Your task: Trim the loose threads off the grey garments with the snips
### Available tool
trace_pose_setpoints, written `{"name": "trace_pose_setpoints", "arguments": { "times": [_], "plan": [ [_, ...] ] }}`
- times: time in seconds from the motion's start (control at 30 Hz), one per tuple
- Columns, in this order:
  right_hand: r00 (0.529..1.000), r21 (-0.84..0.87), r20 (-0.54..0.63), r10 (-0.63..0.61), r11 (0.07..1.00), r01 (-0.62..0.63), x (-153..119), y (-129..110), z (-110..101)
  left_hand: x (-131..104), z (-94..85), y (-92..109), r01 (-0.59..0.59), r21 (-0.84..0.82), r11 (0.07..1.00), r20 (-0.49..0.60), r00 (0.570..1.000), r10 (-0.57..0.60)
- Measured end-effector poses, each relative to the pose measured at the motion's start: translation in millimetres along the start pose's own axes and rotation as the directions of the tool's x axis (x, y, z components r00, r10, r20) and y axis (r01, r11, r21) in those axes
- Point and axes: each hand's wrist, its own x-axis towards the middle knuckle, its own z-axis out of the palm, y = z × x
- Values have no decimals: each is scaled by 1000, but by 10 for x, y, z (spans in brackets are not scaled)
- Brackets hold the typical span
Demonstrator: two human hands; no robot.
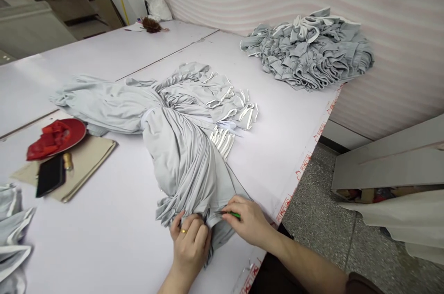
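A bundle of pale grey garments (183, 146) lies on the white table (114, 238), its long axis running from the near edge away toward the far left, white-trimmed ends fanning right. The left hand (190, 243) presses its near end flat, fingers together. The right hand (248, 222) pinches a small green tool (235, 215) against the cloth. So near the left fingertips, the tool could slip and nick them or the fabric.

Bare forearms, gold ring (183, 230) on a left hand (190, 244) finger.
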Motion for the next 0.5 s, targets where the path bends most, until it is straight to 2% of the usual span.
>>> {"name": "trace_pose_setpoints", "arguments": {
  "times": [0.13, 0.23, 0.33, 0.4, 0.5],
  "plan": [
    [1000, 6, 9, -21, 1000, 21, -12, -16, -25, -2, -14, -30, 22, -4, 1000, 0, 1000, -22],
    [1000, -24, -14, -21, 1000, 21, -15, -36, -14, 9, -40, -122, 24, -66, 998, 25, 999, -23],
    [998, -135, -18, -60, 989, 57, 49, -37, 43, 45, -86, -252, 136, -195, 971, 152, 983, -108],
    [995, -201, -59, -83, 977, 69, 131, -31, 76, 82, -125, -331, 290, -293, 911, 258, 942, -217],
    [987, -218, -106, -122, 971, 96, 241, -34, 74, 142, -180, -414, 529, -411, 742, 402, 836, -373]
  ]
}}
